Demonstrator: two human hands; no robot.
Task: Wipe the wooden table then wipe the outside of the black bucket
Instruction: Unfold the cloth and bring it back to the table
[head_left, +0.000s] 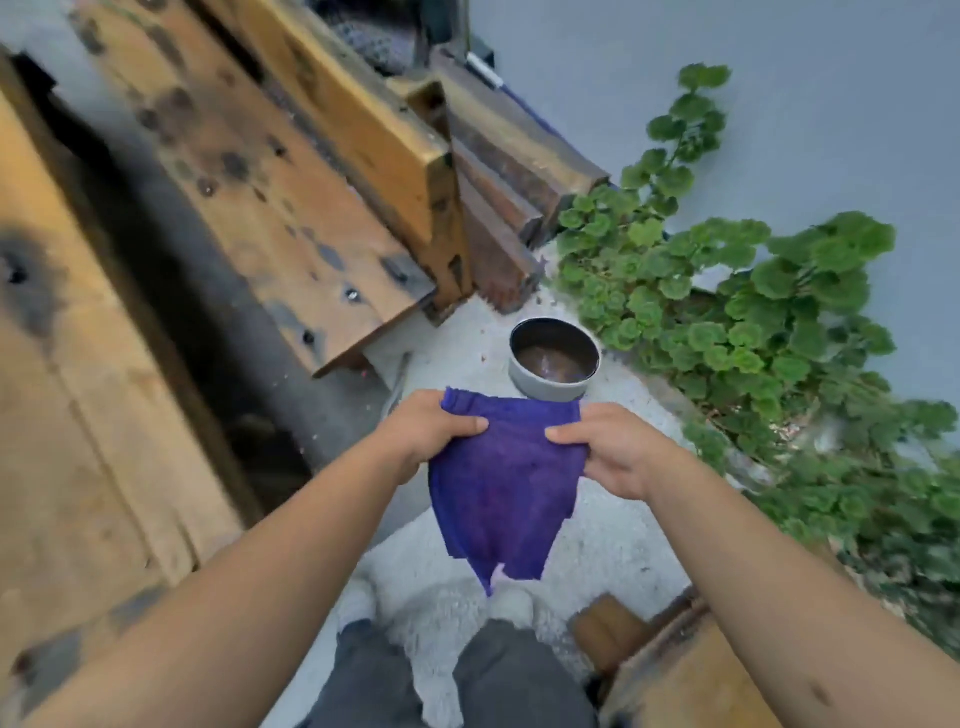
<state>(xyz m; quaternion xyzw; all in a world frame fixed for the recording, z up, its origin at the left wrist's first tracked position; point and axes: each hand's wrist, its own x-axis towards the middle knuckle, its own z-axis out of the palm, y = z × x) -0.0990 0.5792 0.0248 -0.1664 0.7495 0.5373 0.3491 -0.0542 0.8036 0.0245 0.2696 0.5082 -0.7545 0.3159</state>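
A purple cloth (506, 488) hangs spread out in front of me, above the concrete ground. My left hand (428, 428) pinches its upper left corner and my right hand (615, 449) pinches its upper right corner. Just beyond the cloth, a bucket (540, 382) with a grey-looking outside and dark inside stands on the ground, holding brownish water. The wooden table (93, 415), stained with dark spots, fills the left side. My hands are to the right of the table and just short of the bucket.
A wooden bench (270, 208) with dark stains and stacked planks (498, 171) lie beyond the table. Green leafy plants (753, 322) crowd the right side by a grey wall. Another wooden piece (675, 675) sits at lower right, beside my legs and white shoes.
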